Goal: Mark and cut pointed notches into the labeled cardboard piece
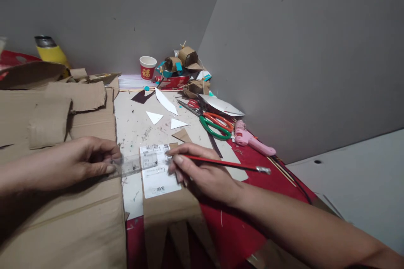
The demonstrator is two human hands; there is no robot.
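A clear plastic ruler [131, 165] is pinched by its left end between the thumb and fingers of my left hand [94, 157]. Its other end lies across a white printed label [160, 183] on a cardboard piece [170, 208], whose near end has pointed notches cut into it. In my right hand [205, 170] is a red and black pencil [227, 163], its eraser end pointing right. The fingers of that hand rest at the ruler's right end over the label and hide the pencil's tip.
Large cardboard sheets [72, 227] cover the left side. Scissors [217, 128] with green and orange handles and a pink glue gun [252, 139] lie right of the paper scraps [166, 101]. A paper cup [147, 68] and a yellow bottle [52, 52] stand by the grey wall.
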